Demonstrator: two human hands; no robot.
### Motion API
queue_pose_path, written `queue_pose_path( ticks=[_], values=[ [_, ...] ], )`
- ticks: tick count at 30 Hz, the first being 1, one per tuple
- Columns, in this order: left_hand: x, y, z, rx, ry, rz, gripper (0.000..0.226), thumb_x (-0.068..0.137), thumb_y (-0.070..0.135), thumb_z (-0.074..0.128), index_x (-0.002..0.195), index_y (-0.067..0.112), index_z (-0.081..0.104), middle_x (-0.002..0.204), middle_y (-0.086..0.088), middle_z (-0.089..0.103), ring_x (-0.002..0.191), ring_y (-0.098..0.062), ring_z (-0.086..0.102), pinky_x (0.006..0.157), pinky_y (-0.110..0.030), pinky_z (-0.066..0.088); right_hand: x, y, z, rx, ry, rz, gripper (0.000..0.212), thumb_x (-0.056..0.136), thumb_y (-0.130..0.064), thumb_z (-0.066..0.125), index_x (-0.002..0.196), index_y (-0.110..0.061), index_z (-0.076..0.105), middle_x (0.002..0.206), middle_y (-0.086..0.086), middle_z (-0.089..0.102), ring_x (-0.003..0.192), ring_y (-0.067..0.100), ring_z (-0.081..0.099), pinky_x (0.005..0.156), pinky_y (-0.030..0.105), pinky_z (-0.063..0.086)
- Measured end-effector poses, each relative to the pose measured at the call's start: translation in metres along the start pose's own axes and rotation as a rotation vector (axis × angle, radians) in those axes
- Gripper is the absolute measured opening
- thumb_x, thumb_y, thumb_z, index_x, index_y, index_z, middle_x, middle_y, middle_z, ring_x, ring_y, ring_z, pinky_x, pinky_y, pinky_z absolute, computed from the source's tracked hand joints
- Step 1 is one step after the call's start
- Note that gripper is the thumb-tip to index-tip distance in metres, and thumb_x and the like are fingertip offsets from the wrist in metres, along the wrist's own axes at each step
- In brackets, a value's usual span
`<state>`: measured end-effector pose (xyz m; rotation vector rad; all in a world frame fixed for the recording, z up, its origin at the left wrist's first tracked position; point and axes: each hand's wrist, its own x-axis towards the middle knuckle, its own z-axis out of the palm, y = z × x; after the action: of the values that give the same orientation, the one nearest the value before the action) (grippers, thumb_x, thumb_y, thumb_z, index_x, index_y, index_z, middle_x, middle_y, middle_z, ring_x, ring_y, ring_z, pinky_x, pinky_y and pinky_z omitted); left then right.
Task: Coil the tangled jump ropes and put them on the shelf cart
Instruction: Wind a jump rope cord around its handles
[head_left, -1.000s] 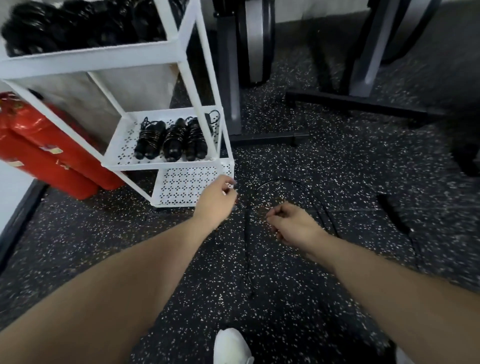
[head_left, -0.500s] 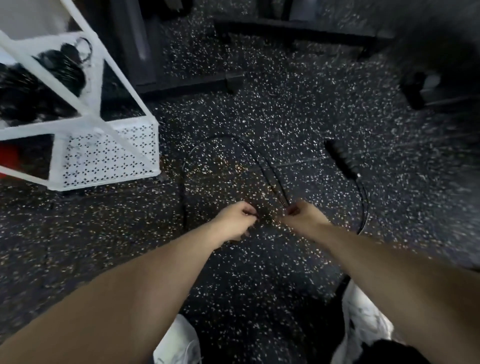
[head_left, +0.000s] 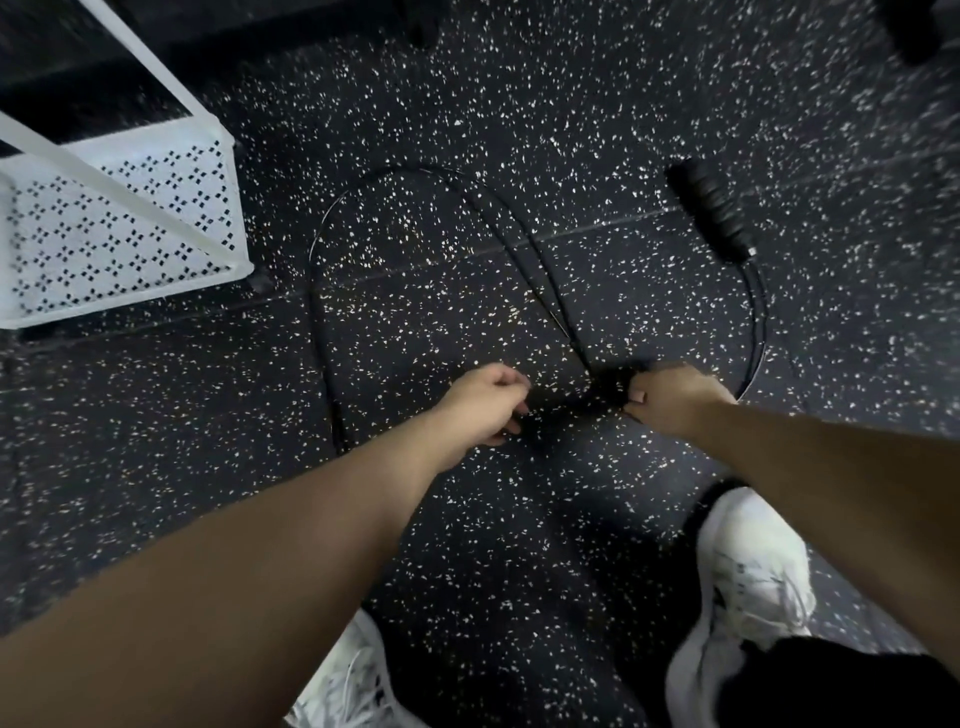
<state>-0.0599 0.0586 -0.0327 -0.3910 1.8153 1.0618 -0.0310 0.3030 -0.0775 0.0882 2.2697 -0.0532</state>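
Black rubber floor (head_left: 519, 104) flecked white, seamed across, carries the thin black jump rope (head_left: 524, 244) looping beyond the fingers, its ribbed handle (head_left: 711, 213) lying past the right hand (head_left: 670, 397). Since 0.5 s ago the view has dropped closer, and the white perforated shelf cart (head_left: 119, 234) sits beyond the left hand (head_left: 485, 408). Both hands' fingers are curled; the right grips a dark handle, whereas the left's hold I cannot tell.

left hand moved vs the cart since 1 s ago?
Yes. The left hand was beside the shelf cart bottom corner; now it is away to the cart's right, nearer the person, low by the jump rope on the floor.
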Motion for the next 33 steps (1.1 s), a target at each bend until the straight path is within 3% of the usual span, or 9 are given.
queue_pose_path(
  ticks=[5,10,15,19,21,23,27,30,33],
  values=[
    [-0.020,0.004,0.009,-0.049,-0.006,-0.017,0.017,0.106,0.024,0.052,0.115,0.027,0.066,0.109,0.003,0.073,0.088,-0.014,0.068,0.078,-0.032,0.057,-0.011,-0.012,0.006,0.022,-0.037,0.008,0.036,0.096,-0.042,0.062,0.127,-0.025,0.056,0.120,0.001,0.065,0.099,0.024,0.062,0.077,0.031,0.049],
    [-0.033,0.003,0.011,-0.057,-0.004,-0.006,0.018,0.107,0.023,0.051,0.115,0.027,0.066,0.110,0.004,0.072,0.085,-0.012,0.067,0.078,-0.032,0.057,-0.018,-0.021,0.010,-0.003,-0.058,0.009,0.026,0.094,-0.032,0.057,0.116,-0.022,0.064,0.105,0.001,0.068,0.087,0.019,0.061,0.070,0.027,0.046],
    [-0.043,0.000,0.015,-0.036,-0.018,0.007,0.015,0.106,0.023,0.053,0.109,0.029,0.066,0.109,0.004,0.072,0.086,-0.012,0.068,0.073,-0.028,0.056,-0.036,-0.026,-0.006,0.562,-0.091,-0.011,0.011,0.093,-0.029,0.061,0.100,-0.022,0.058,0.087,-0.002,0.070,0.076,0.013,0.069,0.061,0.028,0.055],
    [-0.066,0.014,0.022,-0.041,-0.052,0.016,0.018,0.104,0.024,0.058,0.118,0.027,0.066,0.116,0.003,0.071,0.102,-0.018,0.070,0.070,-0.026,0.058,-0.057,-0.042,-0.046,0.784,0.051,0.046,0.020,0.100,-0.029,0.057,0.118,-0.020,0.056,0.087,0.000,0.068,0.058,0.010,0.058,0.043,0.018,0.039],
    [-0.080,0.025,0.027,-0.018,-0.064,0.042,0.031,0.102,0.026,0.061,0.132,0.026,0.061,0.121,0.003,0.068,0.107,-0.020,0.069,0.076,-0.031,0.061,-0.071,-0.049,-0.070,0.880,0.110,0.076,0.031,0.100,-0.031,0.055,0.129,-0.020,0.056,0.094,0.002,0.067,0.062,0.012,0.056,0.047,0.022,0.038],
    [-0.098,0.039,0.031,0.022,-0.049,0.083,0.052,0.100,0.028,0.063,0.149,0.029,0.046,0.135,0.003,0.061,0.111,-0.021,0.066,0.094,-0.039,0.058,-0.088,-0.054,-0.094,0.909,0.180,0.129,0.036,0.102,-0.033,0.050,0.133,-0.016,0.059,0.100,0.005,0.064,0.068,0.014,0.056,0.054,0.025,0.037],
    [-0.142,0.064,0.044,0.048,0.008,0.125,0.081,0.098,0.033,0.066,0.163,0.035,0.016,0.155,-0.001,0.047,0.123,-0.021,0.055,0.096,-0.030,0.043,-0.136,-0.057,-0.136,1.021,0.305,0.195,0.036,0.106,-0.034,0.041,0.126,-0.012,0.063,0.101,0.008,0.063,0.077,0.023,0.059,0.065,0.029,0.041],
    [-0.179,0.079,0.052,0.083,0.033,0.203,0.087,0.095,0.038,0.071,0.162,0.034,0.016,0.158,0.001,0.044,0.136,-0.025,0.050,0.110,-0.034,0.039,-0.180,-0.056,-0.160,1.140,0.341,0.180,0.033,0.107,-0.036,0.042,0.119,-0.014,0.064,0.080,0.002,0.060,0.062,0.019,0.053,0.053,0.028,0.038],
    [-0.220,0.092,0.059,0.153,0.041,0.304,0.073,0.097,0.038,0.069,0.157,0.034,0.027,0.152,0.000,0.051,0.121,-0.021,0.058,0.097,-0.031,0.043,-0.225,-0.057,-0.178,1.277,0.343,0.166,0.032,0.107,-0.036,0.044,0.113,-0.014,0.066,0.063,-0.003,0.048,0.043,0.013,0.037,0.041,0.025,0.029]
  ],
)
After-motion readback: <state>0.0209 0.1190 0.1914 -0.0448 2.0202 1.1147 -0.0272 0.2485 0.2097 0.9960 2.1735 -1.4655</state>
